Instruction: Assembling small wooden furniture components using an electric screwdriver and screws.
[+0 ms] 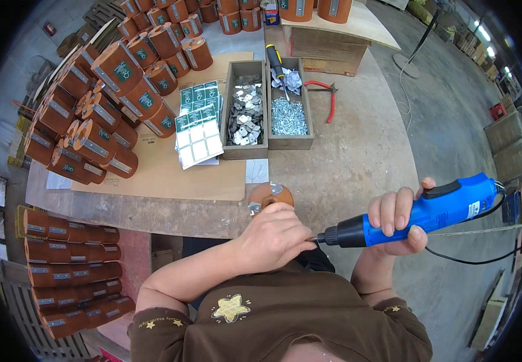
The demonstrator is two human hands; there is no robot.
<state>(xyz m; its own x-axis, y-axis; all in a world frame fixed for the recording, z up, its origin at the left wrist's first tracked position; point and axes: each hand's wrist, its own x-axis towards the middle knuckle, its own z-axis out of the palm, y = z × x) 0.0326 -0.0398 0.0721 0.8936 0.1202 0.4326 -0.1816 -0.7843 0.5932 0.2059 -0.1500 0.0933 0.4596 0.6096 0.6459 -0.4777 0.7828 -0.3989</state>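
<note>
My right hand is wrapped around a blue electric screwdriver with a black nose, which points left. Its bit ends at the fingers of my left hand, closed in a pinch around the tip; what they hold there is hidden. Just beyond my left hand, a small orange-brown cylinder with metal clips on its rim sits at the table's near edge, partly covered by the hand. Farther off are a wooden bin of flat metal clips and another of small screws.
Stacked orange-brown cylinders with green labels crowd the table's left side, near label sheets on cardboard. A yellow-black screwdriver leans in the screw bin. Red-handled pliers lie right of it. More cylinders are stacked lower left.
</note>
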